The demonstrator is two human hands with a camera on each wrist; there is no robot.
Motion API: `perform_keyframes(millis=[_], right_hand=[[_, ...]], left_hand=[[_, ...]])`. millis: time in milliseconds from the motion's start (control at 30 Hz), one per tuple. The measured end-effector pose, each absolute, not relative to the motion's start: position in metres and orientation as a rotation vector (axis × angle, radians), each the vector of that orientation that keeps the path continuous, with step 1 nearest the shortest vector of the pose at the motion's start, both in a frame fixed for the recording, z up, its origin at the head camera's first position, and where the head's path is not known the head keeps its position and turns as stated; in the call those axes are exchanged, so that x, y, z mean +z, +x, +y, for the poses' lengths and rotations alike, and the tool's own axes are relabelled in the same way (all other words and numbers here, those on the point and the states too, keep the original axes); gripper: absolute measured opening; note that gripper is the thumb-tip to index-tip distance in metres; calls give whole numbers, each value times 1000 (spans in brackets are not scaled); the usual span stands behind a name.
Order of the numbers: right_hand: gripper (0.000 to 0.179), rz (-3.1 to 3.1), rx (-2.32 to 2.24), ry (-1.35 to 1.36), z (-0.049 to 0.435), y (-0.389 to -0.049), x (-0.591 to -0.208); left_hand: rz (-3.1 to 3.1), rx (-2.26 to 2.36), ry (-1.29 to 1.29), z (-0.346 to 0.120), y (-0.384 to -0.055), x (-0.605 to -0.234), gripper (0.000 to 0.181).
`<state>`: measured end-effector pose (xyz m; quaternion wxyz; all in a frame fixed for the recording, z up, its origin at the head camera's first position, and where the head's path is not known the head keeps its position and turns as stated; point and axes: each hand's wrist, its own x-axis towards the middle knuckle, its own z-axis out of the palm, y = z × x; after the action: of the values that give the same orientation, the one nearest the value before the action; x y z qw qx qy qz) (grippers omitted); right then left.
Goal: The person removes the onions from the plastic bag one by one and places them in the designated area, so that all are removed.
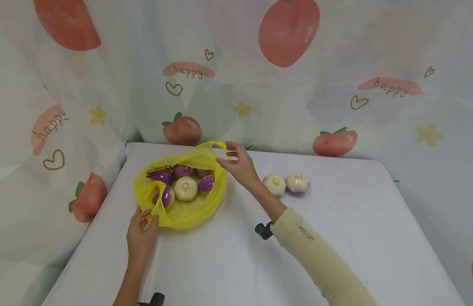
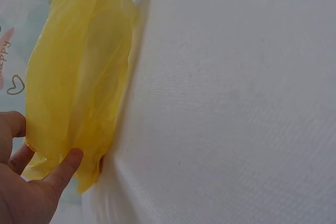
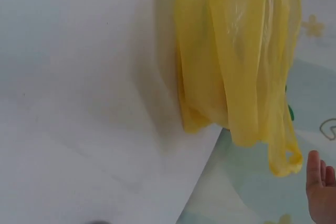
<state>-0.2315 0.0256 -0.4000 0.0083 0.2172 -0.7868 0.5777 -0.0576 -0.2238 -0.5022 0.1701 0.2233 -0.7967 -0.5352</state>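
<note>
In the head view a yellow plastic bag point(image 1: 200, 212) lies wide open on the table, with several round purple-and-white vegetables point(image 1: 186, 189) inside. My left hand point(image 1: 142, 233) is at the bag's near left edge, thumb and fingers apart, fingertips against the plastic. In the left wrist view the thumb point(image 2: 67, 169) lies along the bag. My right hand point(image 1: 240, 163) is beside the far right handle loop point(image 1: 220, 145), fingers stretched toward it. The right wrist view shows the right hand point(image 3: 321, 190) with straight fingers, close to the hanging loop point(image 3: 287, 167).
Two more white vegetables with purple undersides point(image 1: 274, 185) point(image 1: 297, 183) sit side by side to the right of the bag, near the right forearm. The white table point(image 1: 336, 225) meets a printed fabric backdrop point(image 1: 297, 110) at the back and left.
</note>
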Motion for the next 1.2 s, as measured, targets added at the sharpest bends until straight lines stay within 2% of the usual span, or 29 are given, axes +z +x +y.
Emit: perform_keyframes(millis=[433, 733, 1200], right_hand=[[68, -2735, 1722, 901, -9, -224, -428], [59, -2855, 1245, 1172, -18, -219, -443], [66, -3074, 906, 1044, -16, -213, -459]], left_hand=[[-2264, -1510, 656, -224, -60, -502, 37], [-2252, -1521, 636, -224, -58, -499, 36], [-2241, -1538, 624, -227, -55, -502, 36]])
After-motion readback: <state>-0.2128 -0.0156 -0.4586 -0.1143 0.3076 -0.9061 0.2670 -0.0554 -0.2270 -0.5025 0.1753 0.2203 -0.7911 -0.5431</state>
